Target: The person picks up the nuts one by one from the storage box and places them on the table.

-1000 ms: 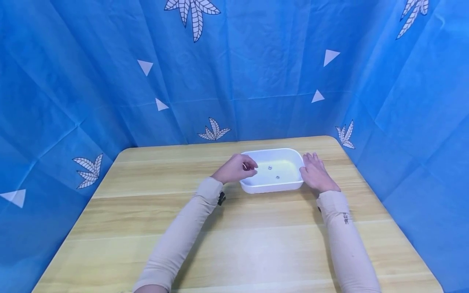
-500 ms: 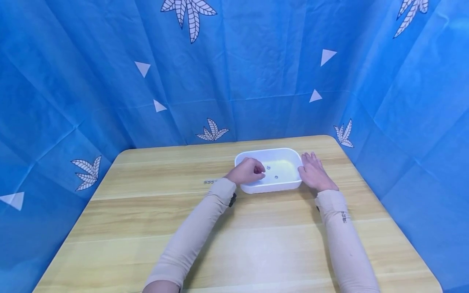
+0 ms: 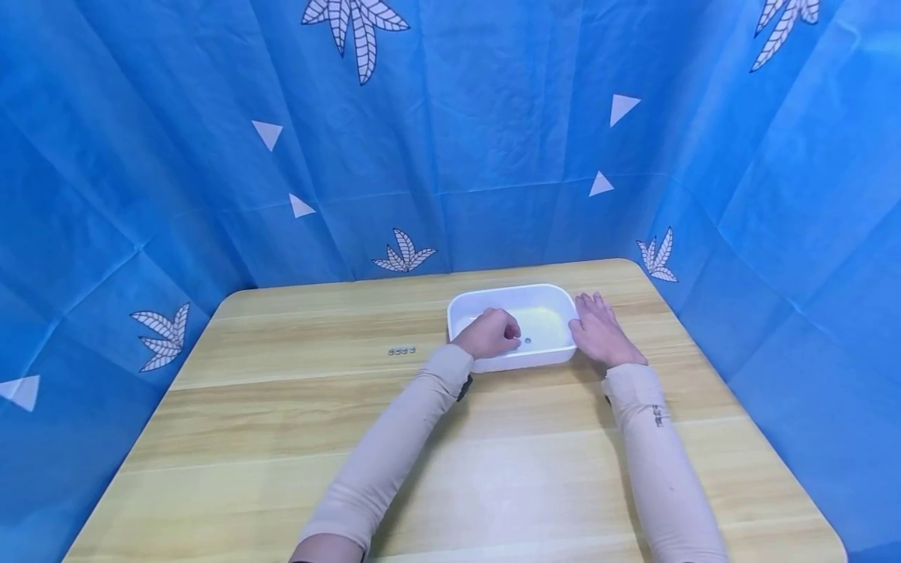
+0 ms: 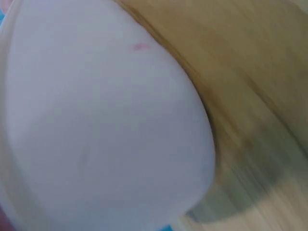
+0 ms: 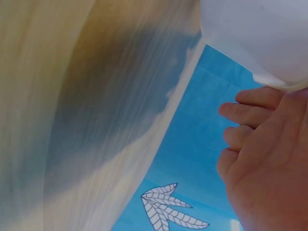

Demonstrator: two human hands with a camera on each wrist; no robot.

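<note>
A white plastic basin (image 3: 542,357) stands toward the back of the table. My left hand (image 3: 489,335) reaches down inside it with bent fingers, thumb and fingertips close together. Right beside those fingertips lies a small shiny metal piece (image 3: 528,341); whether another is between them is hidden. At the basin's right end, my right hand (image 3: 597,330) holds the rim, thumb over the edge and fingers outside. The right wrist view shows those fingers (image 5: 255,108) against the basin's outer side (image 5: 269,38). Only sleeve fills most of the left wrist view.
Several small metal pieces (image 3: 402,351) lie in a short row on the wooden table (image 3: 281,422), left of the basin. A blue curtain (image 3: 450,141) with leaf prints hangs behind the table and along both sides.
My left hand has moved right and deeper into the basin, now covering one small metal piece there. The row on the table has come into view. The right hand keeps its hold.
</note>
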